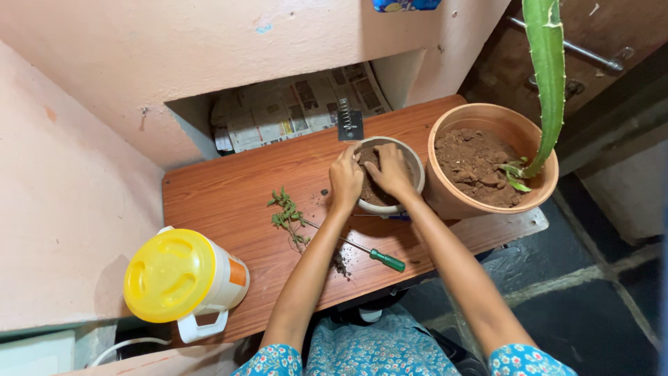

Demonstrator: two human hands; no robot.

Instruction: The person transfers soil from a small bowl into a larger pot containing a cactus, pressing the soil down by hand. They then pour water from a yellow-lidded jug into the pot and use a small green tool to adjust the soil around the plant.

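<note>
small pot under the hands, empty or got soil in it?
Has soil. Dark soil shows inside the small pot between and beside the left hand and right hand, which press into it. How deep it goes: cannot tell.

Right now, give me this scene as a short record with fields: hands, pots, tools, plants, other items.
left hand: left hand on the rim of the small pot, fingers at the soil
right hand: right hand pressing into the small pot's soil
large pot: terracotta pot with soil and a tall green leaf, to the right
tool: green-handled screwdriver lying on the wooden table
loose plant: uprooted seedling on the table
other: yellow-lidded jug at the left edge
</note>
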